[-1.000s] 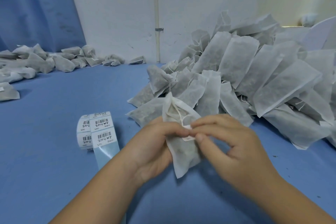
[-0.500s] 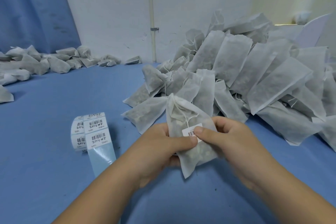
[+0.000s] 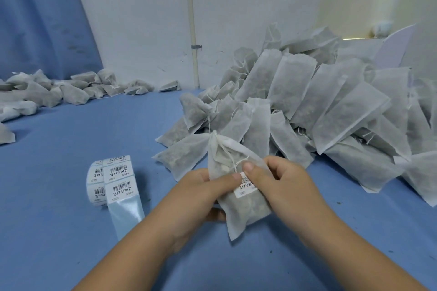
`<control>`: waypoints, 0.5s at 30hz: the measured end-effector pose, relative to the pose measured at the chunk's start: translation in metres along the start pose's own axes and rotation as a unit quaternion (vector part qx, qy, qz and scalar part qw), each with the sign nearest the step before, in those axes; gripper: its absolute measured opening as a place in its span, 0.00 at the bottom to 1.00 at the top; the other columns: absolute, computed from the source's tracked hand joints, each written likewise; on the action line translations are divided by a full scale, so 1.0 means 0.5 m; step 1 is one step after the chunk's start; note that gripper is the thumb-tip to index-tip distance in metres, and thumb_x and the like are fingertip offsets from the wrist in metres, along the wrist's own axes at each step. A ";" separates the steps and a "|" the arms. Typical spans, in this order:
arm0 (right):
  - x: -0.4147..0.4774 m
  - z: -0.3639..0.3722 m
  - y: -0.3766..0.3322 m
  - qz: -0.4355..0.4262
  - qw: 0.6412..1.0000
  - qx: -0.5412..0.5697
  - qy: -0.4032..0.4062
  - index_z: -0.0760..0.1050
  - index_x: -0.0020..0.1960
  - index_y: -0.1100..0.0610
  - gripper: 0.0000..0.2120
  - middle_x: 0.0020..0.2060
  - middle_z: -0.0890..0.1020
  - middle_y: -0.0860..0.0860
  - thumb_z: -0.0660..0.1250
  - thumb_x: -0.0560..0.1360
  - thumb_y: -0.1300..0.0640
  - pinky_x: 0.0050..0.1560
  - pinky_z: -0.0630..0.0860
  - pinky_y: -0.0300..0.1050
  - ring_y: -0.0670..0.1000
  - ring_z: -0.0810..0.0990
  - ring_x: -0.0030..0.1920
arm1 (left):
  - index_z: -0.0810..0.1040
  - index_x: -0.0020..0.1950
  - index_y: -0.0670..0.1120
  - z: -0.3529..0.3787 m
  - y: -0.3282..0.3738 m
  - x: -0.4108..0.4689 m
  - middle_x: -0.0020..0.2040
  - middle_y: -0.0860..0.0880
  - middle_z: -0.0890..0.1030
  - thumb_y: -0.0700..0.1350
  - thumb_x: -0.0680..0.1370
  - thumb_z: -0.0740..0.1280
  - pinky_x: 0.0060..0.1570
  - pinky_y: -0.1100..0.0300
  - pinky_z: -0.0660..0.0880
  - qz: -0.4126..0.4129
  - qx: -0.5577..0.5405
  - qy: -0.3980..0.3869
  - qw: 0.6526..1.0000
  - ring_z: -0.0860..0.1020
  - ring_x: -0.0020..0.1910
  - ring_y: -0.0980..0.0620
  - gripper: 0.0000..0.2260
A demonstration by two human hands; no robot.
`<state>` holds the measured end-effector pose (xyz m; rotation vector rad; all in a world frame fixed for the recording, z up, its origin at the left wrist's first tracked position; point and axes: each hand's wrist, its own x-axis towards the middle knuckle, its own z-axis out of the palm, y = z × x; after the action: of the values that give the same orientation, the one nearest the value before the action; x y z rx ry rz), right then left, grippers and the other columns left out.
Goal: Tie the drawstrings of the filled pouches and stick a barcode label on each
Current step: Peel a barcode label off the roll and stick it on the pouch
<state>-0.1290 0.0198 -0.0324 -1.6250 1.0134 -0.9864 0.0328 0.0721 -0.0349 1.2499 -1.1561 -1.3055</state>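
A white mesh pouch (image 3: 238, 205) filled with dried herbs is upright between my hands, above the blue table. Its neck is gathered and the drawstring (image 3: 233, 157) hangs down its front. My left hand (image 3: 203, 192) grips the pouch's left side, thumb on its face. My right hand (image 3: 283, 182) holds the right side, with the thumb pressing the top of a white barcode label (image 3: 244, 188) on the pouch's front. A roll of barcode labels (image 3: 111, 178) lies to the left, its bare backing strip (image 3: 126, 215) trailing toward me.
A big heap of filled pouches (image 3: 319, 104) covers the table's right and back. More pouches (image 3: 59, 91) lie along the far left by the blue curtain. A white pipe (image 3: 192, 30) runs up the wall. The blue table (image 3: 59, 231) spreads around my hands.
The label went from my fingertips onto the pouch's front and now shows more fully below my right thumb. The pouch sits more upright. The view has shifted slightly.
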 end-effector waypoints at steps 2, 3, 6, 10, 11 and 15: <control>-0.003 0.002 -0.001 0.001 0.998 0.026 -0.051 0.81 0.43 0.49 0.07 0.36 0.84 0.46 0.71 0.74 0.47 0.34 0.75 0.37 0.44 0.81 0.35 | 0.86 0.50 0.46 0.004 0.003 -0.001 0.50 0.43 0.86 0.48 0.78 0.69 0.58 0.45 0.79 0.006 -0.012 0.062 0.998 0.84 0.51 0.44 0.08; -0.005 0.003 -0.002 0.003 0.996 0.042 -0.077 0.81 0.45 0.47 0.04 0.39 0.85 0.46 0.71 0.74 0.48 0.36 0.76 0.38 0.46 0.83 0.38 | 0.86 0.50 0.45 0.006 0.007 -0.003 0.50 0.43 0.86 0.47 0.79 0.67 0.59 0.44 0.78 0.012 -0.024 0.081 0.996 0.84 0.51 0.44 0.09; -0.007 0.009 -0.009 0.016 0.991 0.084 -0.104 0.82 0.50 0.48 0.05 0.43 0.86 0.49 0.72 0.74 0.53 0.36 0.77 0.41 0.49 0.84 0.42 | 0.85 0.53 0.43 0.005 0.024 -0.010 0.51 0.43 0.86 0.47 0.81 0.63 0.60 0.44 0.78 0.019 -0.026 0.102 0.994 0.84 0.52 0.44 0.12; 0.000 0.036 -0.028 0.034 0.987 0.123 -0.096 0.81 0.52 0.54 0.08 0.44 0.86 0.54 0.72 0.73 0.54 0.36 0.77 0.42 0.49 0.83 0.40 | 0.84 0.54 0.48 -0.022 0.042 -0.033 0.50 0.47 0.86 0.50 0.81 0.65 0.45 0.54 0.82 0.007 0.016 0.098 0.995 0.85 0.51 0.49 0.10; 0.004 0.049 -0.035 0.029 0.987 0.123 -0.095 0.81 0.51 0.54 0.08 0.43 0.86 0.53 0.72 0.73 0.54 0.37 0.77 0.42 0.49 0.83 0.41 | 0.84 0.54 0.49 -0.035 0.047 -0.044 0.49 0.48 0.86 0.49 0.79 0.67 0.42 0.57 0.80 0.006 0.024 0.090 0.996 0.85 0.49 0.50 0.09; 0.035 0.147 -0.097 -0.003 0.984 0.119 -0.134 0.80 0.49 0.56 0.06 0.38 0.86 0.52 0.72 0.74 0.55 0.34 0.78 0.39 0.48 0.83 0.36 | 0.83 0.55 0.46 -0.121 0.071 -0.093 0.45 0.45 0.86 0.44 0.80 0.65 0.34 0.58 0.78 0.018 0.012 0.137 0.990 0.84 0.40 0.52 0.09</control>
<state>-0.0470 0.0354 0.0003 -1.5126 0.6818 -0.8314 0.0951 0.1139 0.0032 1.3715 -0.9946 -1.0582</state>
